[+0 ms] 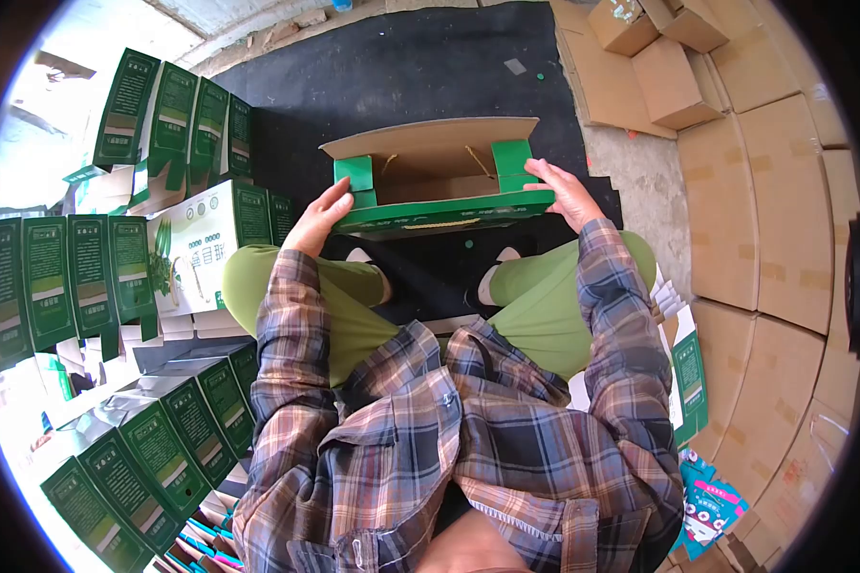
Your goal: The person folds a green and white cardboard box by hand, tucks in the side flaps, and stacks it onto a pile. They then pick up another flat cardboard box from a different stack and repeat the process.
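In front of my knees is a green cardboard gift box (pixel 449 212), its top open and its brown inside showing. A wide brown flap (pixel 430 137) stands up along the far side. Two yellowish rope handles (pixel 480 160) hang against the inside. Green end flaps (pixel 354 172) are folded at both short ends. My left hand (pixel 321 220) grips the left end, with its fingers at the corner. At the opposite end, my right hand (pixel 569 196) holds the right corner, thumb on top and fingers along the side.
Rows of green printed boxes (pixel 91 277) stand at my left, with a white-faced box (pixel 193 250) among them. Large brown cartons (pixel 779 220) are stacked on the right. Open brown cartons (pixel 674 81) lie at the far right. Black matting (pixel 401 72) covers the floor ahead.
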### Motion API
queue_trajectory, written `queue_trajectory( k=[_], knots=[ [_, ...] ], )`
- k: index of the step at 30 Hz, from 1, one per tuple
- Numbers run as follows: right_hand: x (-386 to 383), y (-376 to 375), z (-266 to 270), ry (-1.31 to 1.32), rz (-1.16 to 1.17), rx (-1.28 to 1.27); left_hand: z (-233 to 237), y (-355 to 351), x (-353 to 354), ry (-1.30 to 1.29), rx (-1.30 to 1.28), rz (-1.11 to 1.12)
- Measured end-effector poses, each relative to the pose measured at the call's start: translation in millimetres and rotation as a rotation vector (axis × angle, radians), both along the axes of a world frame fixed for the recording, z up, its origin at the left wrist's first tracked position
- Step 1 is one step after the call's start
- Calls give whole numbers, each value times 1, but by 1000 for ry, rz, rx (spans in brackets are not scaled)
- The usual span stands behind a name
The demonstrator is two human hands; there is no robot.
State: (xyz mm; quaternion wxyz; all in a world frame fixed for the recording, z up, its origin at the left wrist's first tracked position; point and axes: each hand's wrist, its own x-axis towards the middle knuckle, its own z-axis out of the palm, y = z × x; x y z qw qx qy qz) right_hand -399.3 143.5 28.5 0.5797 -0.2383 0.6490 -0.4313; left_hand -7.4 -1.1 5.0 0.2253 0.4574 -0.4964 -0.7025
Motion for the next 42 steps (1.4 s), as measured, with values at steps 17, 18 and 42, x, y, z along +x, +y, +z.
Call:
queue_trajectory(
  k=[17, 18, 42],
  knots=[
    [47, 10, -14, 1394, 529, -237, -27, 12, -40, -868, -1071, -97],
    [48, 9, -14, 1394, 529, -236, -17, 19, -44, -827, -1096, -159],
    [61, -8, -16, 1437, 722, -151, -7, 28, -64, -765, -1155, -495]
  ],
)
